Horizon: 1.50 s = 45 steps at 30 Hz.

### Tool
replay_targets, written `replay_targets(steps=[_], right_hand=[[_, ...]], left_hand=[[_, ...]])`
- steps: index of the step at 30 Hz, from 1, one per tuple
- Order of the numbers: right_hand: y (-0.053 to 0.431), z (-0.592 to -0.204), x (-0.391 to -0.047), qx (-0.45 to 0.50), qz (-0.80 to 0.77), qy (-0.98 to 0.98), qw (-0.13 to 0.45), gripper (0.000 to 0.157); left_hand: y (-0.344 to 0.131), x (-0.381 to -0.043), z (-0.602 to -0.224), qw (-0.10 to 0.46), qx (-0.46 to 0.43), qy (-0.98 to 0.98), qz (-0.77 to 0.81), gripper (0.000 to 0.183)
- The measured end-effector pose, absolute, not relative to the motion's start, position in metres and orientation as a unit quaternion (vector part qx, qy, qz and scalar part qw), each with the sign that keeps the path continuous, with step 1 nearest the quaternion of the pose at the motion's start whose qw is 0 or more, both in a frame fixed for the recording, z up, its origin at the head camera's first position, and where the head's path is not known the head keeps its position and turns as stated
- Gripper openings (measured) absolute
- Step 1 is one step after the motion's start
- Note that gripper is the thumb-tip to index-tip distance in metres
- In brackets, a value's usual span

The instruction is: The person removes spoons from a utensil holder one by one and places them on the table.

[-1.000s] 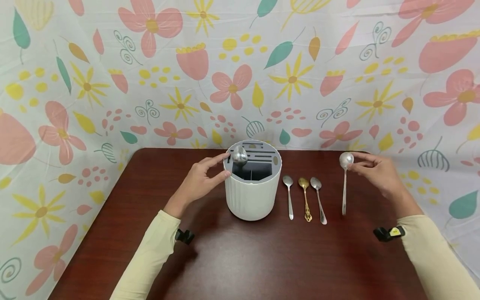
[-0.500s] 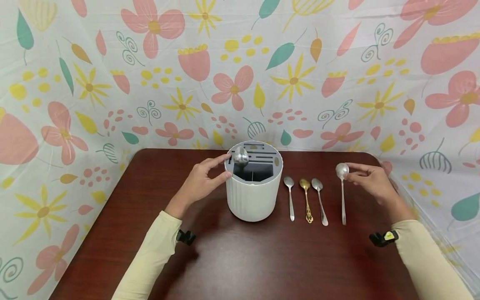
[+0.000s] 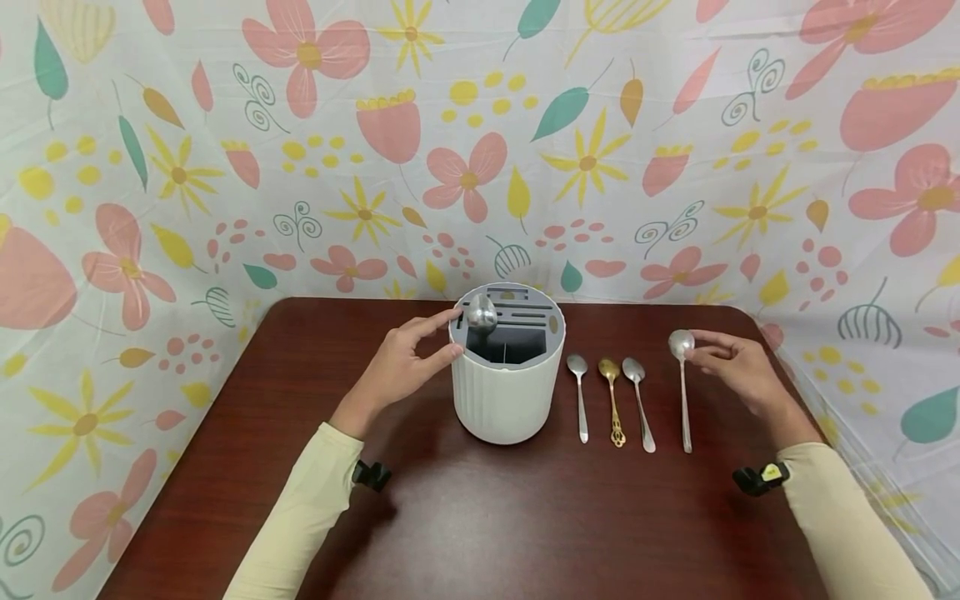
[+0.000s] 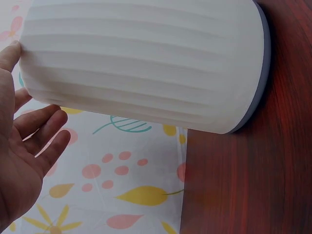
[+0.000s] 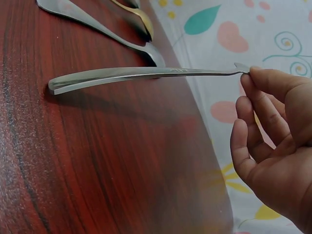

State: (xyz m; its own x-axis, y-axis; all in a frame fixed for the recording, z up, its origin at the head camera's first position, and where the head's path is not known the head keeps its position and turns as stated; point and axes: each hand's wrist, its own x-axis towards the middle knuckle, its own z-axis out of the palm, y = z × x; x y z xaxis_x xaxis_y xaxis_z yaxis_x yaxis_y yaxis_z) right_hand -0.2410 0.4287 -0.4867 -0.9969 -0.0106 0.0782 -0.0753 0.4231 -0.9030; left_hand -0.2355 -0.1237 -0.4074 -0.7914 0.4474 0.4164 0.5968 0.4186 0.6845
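My left hand (image 3: 401,358) is spread against the left side of a white ribbed utensil holder (image 3: 504,404), thumb and fingertips at its upper edge. In the left wrist view its fingers (image 4: 41,124) lie fairly straight along the wall. A silver spoon (image 3: 482,315) stands bowl-up in the holder, its handle hidden inside. My right hand (image 3: 738,375) pinches another silver spoon (image 5: 126,74) near the bowl between thumb and fingertips. That spoon's handle slants down, its end right at the tabletop in the right wrist view.
Between holder and right hand lie a silver spoon (image 3: 581,398), a gold spoon (image 3: 613,400) with an ornate handle and another silver spoon (image 3: 639,402), bowls toward the back. A flowered cloth (image 3: 465,100) hangs behind the dark wooden table (image 3: 480,517).
My right hand has lowered the pinched spoon toward the tabletop and shifted slightly left, nearer the row of spoons. My left hand stays at the holder.
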Motion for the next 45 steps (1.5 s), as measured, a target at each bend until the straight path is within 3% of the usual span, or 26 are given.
replay_targets(steps=[23, 45], right_hand=[[0.424, -0.51, -0.246, 0.026, 0.597, -0.801, 0.036, 0.055], [0.42, -0.524, -0.249, -0.005, 0.53, -0.847, 0.036, 0.054]], left_hand=[[-0.123, -0.236, -0.408, 0.083, -0.311, -0.836, -0.444, 0.054], [-0.123, -0.235, -0.407, 0.078, -0.303, -0.839, -0.444, 0.055]])
